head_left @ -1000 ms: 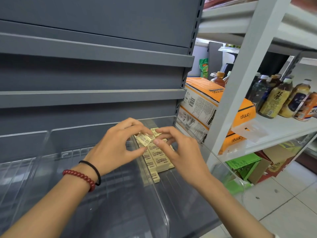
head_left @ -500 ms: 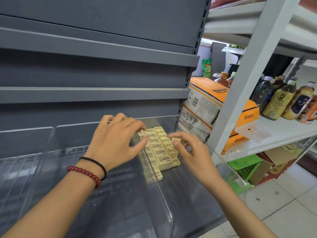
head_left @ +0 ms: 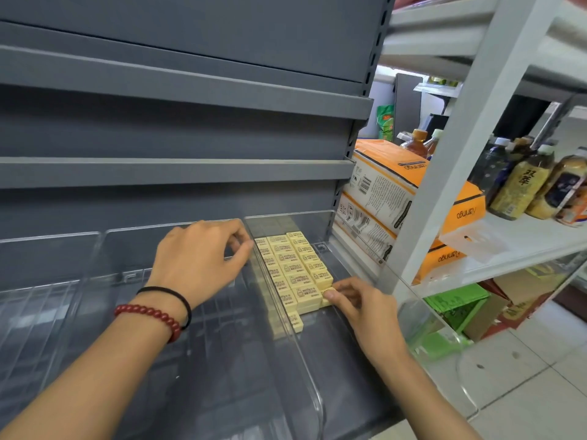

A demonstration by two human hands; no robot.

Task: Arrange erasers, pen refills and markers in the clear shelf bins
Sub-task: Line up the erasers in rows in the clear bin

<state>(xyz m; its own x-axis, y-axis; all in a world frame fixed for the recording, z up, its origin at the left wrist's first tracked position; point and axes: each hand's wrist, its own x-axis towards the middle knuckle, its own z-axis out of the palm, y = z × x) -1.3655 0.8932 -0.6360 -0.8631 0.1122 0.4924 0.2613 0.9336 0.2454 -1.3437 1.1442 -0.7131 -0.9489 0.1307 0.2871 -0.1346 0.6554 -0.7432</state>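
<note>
From my far seat I saw the right hand [head_left: 365,312] pinching one yellow eraser [head_left: 328,295] between thumb and first fingers, set against the near right corner of the block of erasers [head_left: 292,268]. This block lay in tidy rows between the two hands, inside the clear bin [head_left: 343,369]. The left hand [head_left: 200,258] had its fingers bent, with the tips at the top of the divider wall [head_left: 286,338], just left of the block. I could not tell if it gripped this wall or only rested on it. The danger, in my judgement, was the neat rows themselves. A push too strong from the right fingers could slide the neighbours out of line, or tip one eraser on its side (they looked light and smooth). A lone eraser [head_left: 293,323] lay in front of the block on the left hand's side, so the front row was not yet full, and a careless wrist could knock it. For edges, the divider stood close on the left of the block and the bin's outer wall [head_left: 409,296] rose just to the right of the right hand, so sideways room was small there. Toward the wrists the bin floor lay open, and the grey shelf [head_left: 178,171] hung well above both hands.
</note>
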